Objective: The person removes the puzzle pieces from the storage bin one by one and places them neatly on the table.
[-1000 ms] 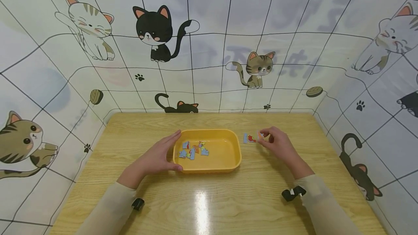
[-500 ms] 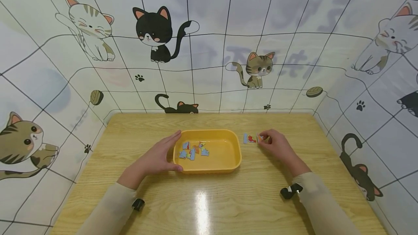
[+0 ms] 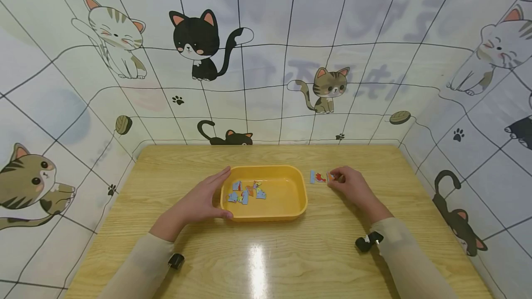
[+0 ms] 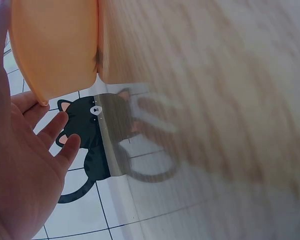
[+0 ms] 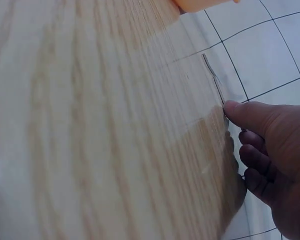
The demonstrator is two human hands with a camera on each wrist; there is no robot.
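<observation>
Yellow tray (image 3: 287,195) before illegible purple writing (image 3: 306,64)

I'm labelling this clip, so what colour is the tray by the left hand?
The tray is yellow, showing best in the head view.

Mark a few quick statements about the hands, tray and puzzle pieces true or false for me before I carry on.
1. The left hand touches the tray's left end. True.
2. The tray is blue. False: it is yellow.
3. The right hand is at the right end of a row of pieces on the table. True.
4. The tray's loose pieces lie toward its right end. False: toward its left.
</observation>
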